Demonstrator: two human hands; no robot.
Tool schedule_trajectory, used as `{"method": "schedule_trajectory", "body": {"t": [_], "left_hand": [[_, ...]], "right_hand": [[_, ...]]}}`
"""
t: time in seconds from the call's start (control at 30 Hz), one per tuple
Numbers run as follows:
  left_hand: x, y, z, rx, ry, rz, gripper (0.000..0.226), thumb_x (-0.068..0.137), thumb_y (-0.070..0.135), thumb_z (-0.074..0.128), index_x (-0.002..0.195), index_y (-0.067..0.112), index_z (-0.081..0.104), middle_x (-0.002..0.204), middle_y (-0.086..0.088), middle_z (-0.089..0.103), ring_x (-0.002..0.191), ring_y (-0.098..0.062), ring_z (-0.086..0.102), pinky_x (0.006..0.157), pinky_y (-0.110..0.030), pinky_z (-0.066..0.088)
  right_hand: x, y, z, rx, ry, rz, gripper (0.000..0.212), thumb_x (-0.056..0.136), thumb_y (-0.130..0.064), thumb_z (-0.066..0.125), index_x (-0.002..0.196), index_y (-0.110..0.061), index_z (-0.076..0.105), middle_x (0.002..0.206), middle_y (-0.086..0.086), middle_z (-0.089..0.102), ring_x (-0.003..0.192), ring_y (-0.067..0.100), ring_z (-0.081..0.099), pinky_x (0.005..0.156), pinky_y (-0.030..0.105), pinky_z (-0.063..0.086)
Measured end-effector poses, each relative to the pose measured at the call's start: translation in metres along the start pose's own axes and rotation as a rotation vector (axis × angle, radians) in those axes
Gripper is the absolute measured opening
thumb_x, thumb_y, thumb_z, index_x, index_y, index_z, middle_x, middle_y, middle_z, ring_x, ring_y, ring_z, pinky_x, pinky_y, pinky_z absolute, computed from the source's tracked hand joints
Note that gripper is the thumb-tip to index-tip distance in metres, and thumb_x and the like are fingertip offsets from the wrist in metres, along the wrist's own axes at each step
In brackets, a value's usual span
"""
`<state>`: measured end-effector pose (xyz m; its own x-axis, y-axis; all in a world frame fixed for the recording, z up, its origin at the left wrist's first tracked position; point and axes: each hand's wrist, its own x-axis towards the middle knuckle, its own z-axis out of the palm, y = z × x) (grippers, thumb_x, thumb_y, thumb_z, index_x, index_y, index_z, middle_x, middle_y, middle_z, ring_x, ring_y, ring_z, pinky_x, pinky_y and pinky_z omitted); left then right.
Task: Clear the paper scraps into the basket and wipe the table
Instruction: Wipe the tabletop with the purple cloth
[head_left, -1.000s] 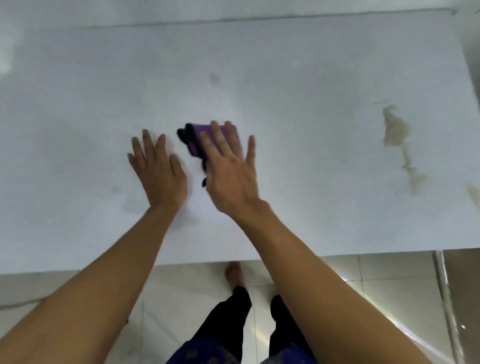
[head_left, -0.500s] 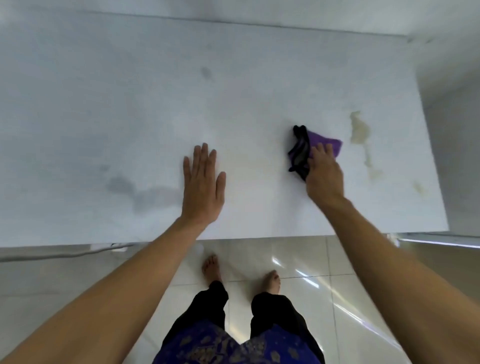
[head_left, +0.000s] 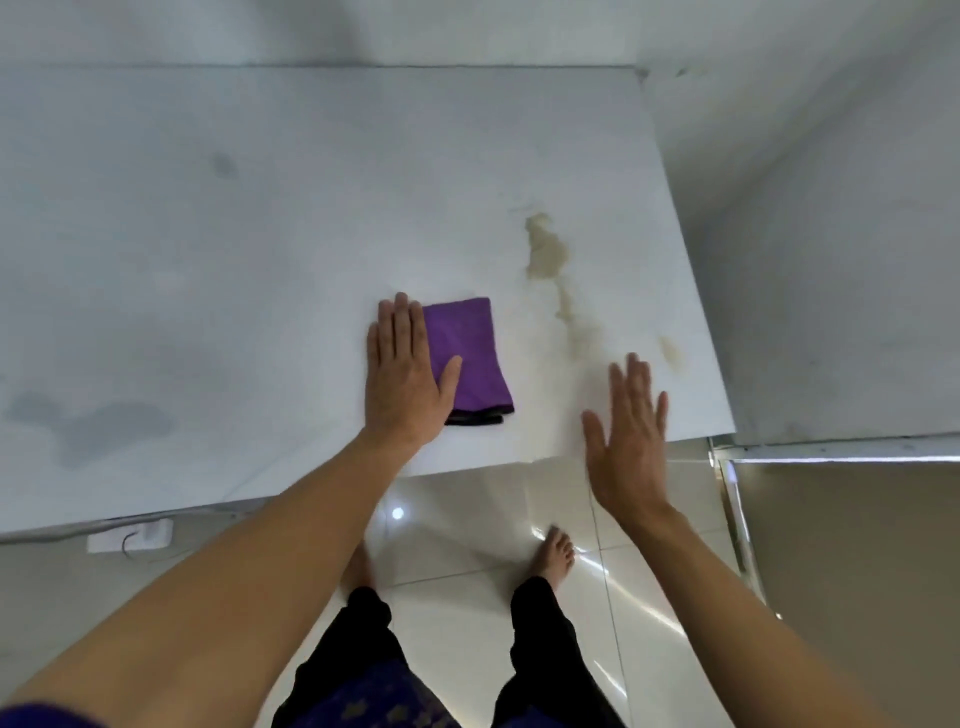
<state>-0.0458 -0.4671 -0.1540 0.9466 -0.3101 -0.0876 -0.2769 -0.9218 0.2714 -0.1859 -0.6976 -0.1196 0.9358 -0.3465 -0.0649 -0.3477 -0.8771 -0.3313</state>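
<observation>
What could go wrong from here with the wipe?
1. The yellowish stain and its trail toward the table edge lie right of the purple cloth; a pass that stops short would likely miss them.
2. The left hand lies flat on only the cloth's left part, with no grip, so the cloth may bunch or slide out.
3. The cloth sits close to the near edge; a pull toward the body could drop it on the floor.

No text, label or number seems readable anywhere in this view.

Head view, steeply downward over table (head_left: 260, 260) (edges perhaps distorted)
</observation>
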Motion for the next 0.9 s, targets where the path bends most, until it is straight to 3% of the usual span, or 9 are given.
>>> {"method": "schedule_trajectory", "body": {"t": [0.13, 0.2, 0.27, 0.33, 0.43, 0.7, 0.77, 0.83, 0.9], "left_hand": [[0.017, 0.056, 0.016, 0.028, -0.013, -0.023, 0.08, 0.102, 0.054, 0.024, 0.158, 0.002, 0.0, 0.167, -0.017, 0.0, 0.155, -0.031, -0.005, 0.126, -0.046, 0.004], [0.026, 0.087, 0.023, 0.038, -0.018, -0.015, 0.079, 0.103, 0.054, 0.022, 0.158, 0.002, -0.001, 0.167, -0.016, -0.001, 0.155, -0.03, -0.006, 0.126, -0.046, 0.001], [0.03, 0.117, 0.026, 0.061, -0.002, -0.028, 0.077, 0.102, 0.05, 0.021, 0.157, 0.0, 0.001, 0.167, -0.017, 0.0, 0.155, -0.029, -0.006, 0.125, -0.048, -0.002], [0.026, 0.131, 0.028, 0.031, 0.021, -0.078, 0.077, 0.101, 0.047, 0.023, 0.157, -0.001, 0.003, 0.167, -0.017, 0.0, 0.155, -0.027, -0.006, 0.125, -0.047, -0.004], [0.007, 0.149, 0.041, -0.039, 0.033, -0.106, 0.078, 0.101, 0.051, 0.022, 0.158, 0.003, 0.001, 0.167, -0.013, 0.0, 0.155, -0.024, -0.005, 0.126, -0.046, 0.001], [0.004, 0.2, 0.064, -0.029, 0.088, -0.123, 0.068, 0.105, 0.04, 0.022, 0.158, 0.0, 0.006, 0.167, -0.016, 0.005, 0.155, -0.027, 0.0, 0.126, -0.044, 0.004], [0.004, 0.22, 0.07, -0.043, 0.099, -0.09, 0.065, 0.106, 0.035, 0.022, 0.158, 0.001, 0.007, 0.167, -0.015, 0.005, 0.155, -0.026, 0.001, 0.127, -0.042, 0.004], [0.007, 0.243, 0.077, -0.031, 0.107, -0.072, 0.063, 0.106, 0.033, 0.021, 0.158, 0.001, 0.007, 0.167, -0.015, 0.006, 0.155, -0.027, 0.002, 0.127, -0.041, 0.005], [0.013, 0.27, 0.085, -0.021, 0.109, -0.051, 0.061, 0.107, 0.033, 0.02, 0.158, 0.001, 0.009, 0.167, -0.015, 0.009, 0.155, -0.027, 0.004, 0.127, -0.041, 0.008]], "right_hand": [[0.007, 0.093, -0.025, 0.106, 0.078, 0.291, 0.069, 0.102, -0.045, 0.025, 0.157, -0.006, 0.013, 0.166, 0.011, 0.006, 0.154, 0.022, -0.001, 0.125, 0.046, 0.001], [0.015, 0.118, -0.032, 0.205, 0.069, 0.377, 0.066, 0.103, -0.043, 0.026, 0.156, -0.005, 0.019, 0.163, 0.015, 0.021, 0.151, 0.028, 0.016, 0.123, 0.045, 0.013], [0.026, 0.136, -0.04, 0.289, 0.093, 0.416, 0.051, 0.106, -0.033, 0.035, 0.147, -0.002, 0.037, 0.144, 0.019, 0.048, 0.133, 0.035, 0.044, 0.106, 0.042, 0.034], [0.037, 0.143, -0.042, 0.343, 0.071, 0.43, 0.033, 0.107, -0.024, 0.037, 0.123, -0.001, 0.055, 0.115, 0.022, 0.063, 0.106, 0.039, 0.058, 0.078, 0.036, 0.037], [0.047, 0.152, -0.04, 0.354, -0.072, 0.439, 0.033, 0.108, -0.025, 0.032, 0.107, -0.005, 0.057, 0.101, 0.022, 0.066, 0.093, 0.04, 0.06, 0.074, 0.038, 0.038], [0.046, 0.184, -0.042, 0.633, -0.161, 0.39, 0.032, 0.105, -0.026, 0.04, 0.085, -0.007, 0.058, 0.07, 0.01, 0.06, 0.065, 0.031, 0.059, 0.061, 0.043, 0.052], [0.05, 0.188, -0.048, 0.776, -0.222, 0.445, 0.032, 0.104, -0.02, 0.044, 0.083, -0.005, 0.061, 0.073, 0.013, 0.061, 0.064, 0.027, 0.058, 0.052, 0.032, 0.052], [0.052, 0.189, -0.055, 0.903, -0.262, 0.511, 0.031, 0.103, -0.014, 0.045, 0.082, -0.001, 0.063, 0.077, 0.016, 0.06, 0.068, 0.026, 0.057, 0.044, 0.016, 0.043], [0.052, 0.192, -0.058, 0.994, -0.268, 0.572, 0.031, 0.103, -0.012, 0.044, 0.087, 0.001, 0.067, 0.08, 0.015, 0.063, 0.067, 0.025, 0.058, 0.041, 0.014, 0.038]]}}
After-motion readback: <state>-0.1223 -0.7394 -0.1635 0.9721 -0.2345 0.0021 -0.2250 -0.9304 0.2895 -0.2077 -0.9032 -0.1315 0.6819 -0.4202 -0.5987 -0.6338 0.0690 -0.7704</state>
